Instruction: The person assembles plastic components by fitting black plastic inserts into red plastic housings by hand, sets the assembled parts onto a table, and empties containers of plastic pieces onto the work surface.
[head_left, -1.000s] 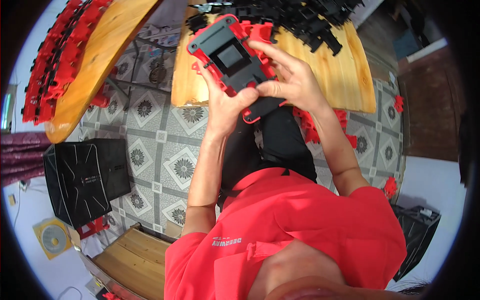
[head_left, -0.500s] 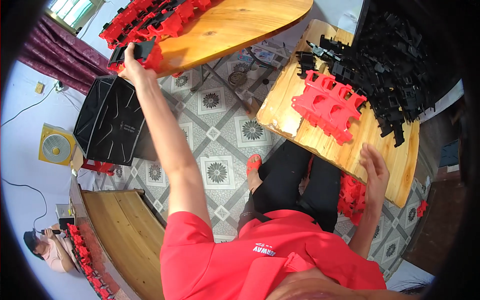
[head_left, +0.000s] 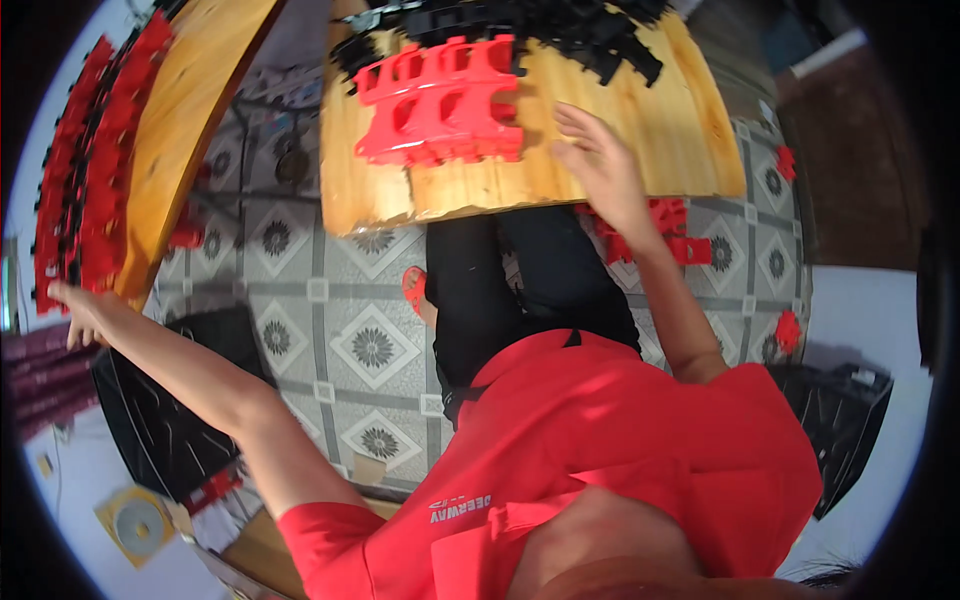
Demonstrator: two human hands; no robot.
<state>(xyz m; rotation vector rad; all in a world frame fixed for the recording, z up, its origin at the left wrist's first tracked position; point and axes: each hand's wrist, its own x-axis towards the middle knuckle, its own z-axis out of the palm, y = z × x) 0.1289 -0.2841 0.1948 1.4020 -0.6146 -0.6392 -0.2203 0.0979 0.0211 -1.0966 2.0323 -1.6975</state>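
Note:
My left hand (head_left: 88,312) reaches far out to the left, its fingers apart, by the near end of a row of red plastic parts with black pieces (head_left: 110,170). The fingertips are at or touching the last red part; contact is hard to tell. My right hand (head_left: 605,170) is open over the small wooden table (head_left: 660,150), fingers stretched toward a red plastic part (head_left: 440,115) with several oval openings. That part lies flat near the table's front edge, apart from the hand. Behind it lies a pile of black plastic pieces (head_left: 580,35).
The rows stand on a long wooden table (head_left: 190,110) at the left. Black bins (head_left: 170,400) are below my left arm, and another black container (head_left: 835,420) is at the right. More red parts (head_left: 680,230) lie on the tiled floor (head_left: 370,345) beneath the table. A yellow fan (head_left: 138,525) is at lower left.
The view has swung right. My left hand has let go of the red and black part at the row's end. My right hand has moved in over the small table toward the red part.

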